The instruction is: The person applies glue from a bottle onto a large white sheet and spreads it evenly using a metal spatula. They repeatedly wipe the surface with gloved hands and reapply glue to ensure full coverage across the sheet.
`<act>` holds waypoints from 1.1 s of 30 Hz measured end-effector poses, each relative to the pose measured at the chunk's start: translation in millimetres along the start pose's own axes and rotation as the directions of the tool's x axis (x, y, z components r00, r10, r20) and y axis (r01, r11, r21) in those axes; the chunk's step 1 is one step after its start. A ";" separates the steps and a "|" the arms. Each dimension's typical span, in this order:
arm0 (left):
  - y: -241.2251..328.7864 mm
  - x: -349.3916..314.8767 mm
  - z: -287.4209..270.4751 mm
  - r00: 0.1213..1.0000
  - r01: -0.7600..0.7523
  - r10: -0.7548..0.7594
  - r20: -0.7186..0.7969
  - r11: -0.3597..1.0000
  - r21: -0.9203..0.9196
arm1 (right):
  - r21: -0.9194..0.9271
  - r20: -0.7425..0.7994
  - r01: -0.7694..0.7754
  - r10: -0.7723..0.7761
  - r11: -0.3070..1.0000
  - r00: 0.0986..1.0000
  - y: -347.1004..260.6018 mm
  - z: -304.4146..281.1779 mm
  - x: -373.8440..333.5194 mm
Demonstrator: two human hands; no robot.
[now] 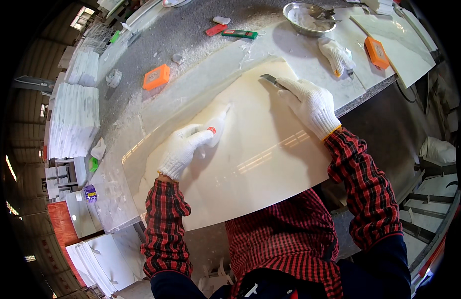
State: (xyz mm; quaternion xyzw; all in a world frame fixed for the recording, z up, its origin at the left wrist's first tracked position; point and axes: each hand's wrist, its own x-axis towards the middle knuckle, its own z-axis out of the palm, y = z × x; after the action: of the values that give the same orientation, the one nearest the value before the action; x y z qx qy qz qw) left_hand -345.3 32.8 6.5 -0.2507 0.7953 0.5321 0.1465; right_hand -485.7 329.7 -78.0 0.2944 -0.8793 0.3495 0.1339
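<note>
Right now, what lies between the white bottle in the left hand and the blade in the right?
Only the bare surface of the pale slab: in the head view, no object lies between the white bottle and the blade.

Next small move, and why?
Probably lay the flat grey metal blade lightly on the glossy cream stone-like slab. The white-knit-gloved right hand holds it out over the slab's far part, while the white-knit-gloved left hand holds a small white squeeze bottle over the same slab, well clear of the blade. Whether the blade already touches can't be told.
</note>
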 end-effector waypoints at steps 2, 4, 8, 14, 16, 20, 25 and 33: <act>-0.5 0.0 0.5 1.000 -0.003 0.003 -0.002 1.000 -0.009 | 0.003 -0.003 0.001 -0.001 1.000 1.000 0.7 0.9 0.0; -0.3 -0.3 0.2 1.000 -0.008 0.008 0.001 1.000 -0.005 | 0.015 -0.011 0.003 -0.003 1.000 1.000 0.9 1.9 -0.6; -1.8 -0.2 0.2 1.000 -0.009 0.009 -0.006 1.000 -0.027 | 0.010 -0.004 -0.003 0.003 1.000 1.000 0.4 1.1 -0.4; -0.6 0.0 1.0 1.000 -0.008 0.008 -0.009 1.000 -0.002 | 0.012 0.000 -0.011 0.011 1.000 1.000 -1.1 -0.6 -0.3; -1.8 1.2 1.0 1.000 -0.006 0.006 -0.007 1.000 0.004 | 0.006 0.010 -0.021 0.021 1.000 1.000 -1.5 -1.4 -0.3; 4.1 -3.0 3.7 1.000 0.001 0.000 -0.027 1.000 0.031 | 0.006 -0.009 0.005 -0.005 1.000 1.000 1.4 2.0 0.0; -2.5 -4.5 -5.9 0.997 -0.061 0.060 0.042 0.998 0.023 | -0.002 0.005 -0.005 0.005 1.000 1.000 1.8 2.3 0.1; -14.8 33.7 -15.2 0.946 -0.323 0.264 -0.188 0.822 -0.469 | 0.022 0.020 -0.049 0.048 0.999 0.999 -0.8 -0.3 0.7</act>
State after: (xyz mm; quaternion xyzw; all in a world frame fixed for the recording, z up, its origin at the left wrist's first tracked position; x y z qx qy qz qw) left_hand -364.7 6.1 -15.8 -0.1844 0.6691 0.7181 -0.0520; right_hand -485.8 329.1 -77.1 0.2778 -0.8835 0.3597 0.1137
